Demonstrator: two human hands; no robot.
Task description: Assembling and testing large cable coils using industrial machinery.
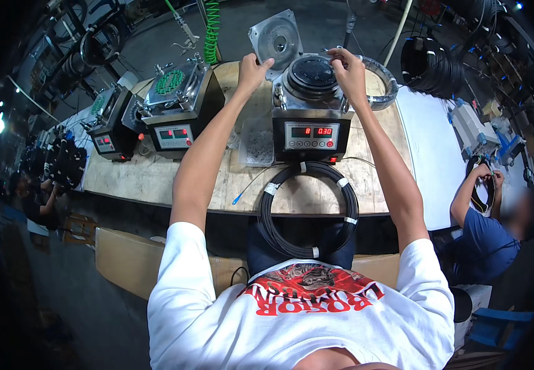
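A machine (314, 135) with a red digital display stands in front of me, a round black disc (312, 73) on its top. Behind it a square metal lid (277, 38) with a round recess stands raised. My left hand (254, 73) is closed at the lid's lower left corner, its thumb pointing at the lid; whatever its curled fingers hold is hidden. Over the disc's right edge, my right hand (348, 74) has its fingers drawn together beside a small metal clamp part; what they grip is too small to name. A coil of black cable (271, 213), bound with white tape, hangs at the table's front edge.
Two similar machines, one near (180, 111) and one farther left (108, 123), carry green parts on top. A clear tray (258, 148) of small pieces sits beside my machine. A clear hose coil (385, 100) lies to its right. Another person (486, 216) works at the right.
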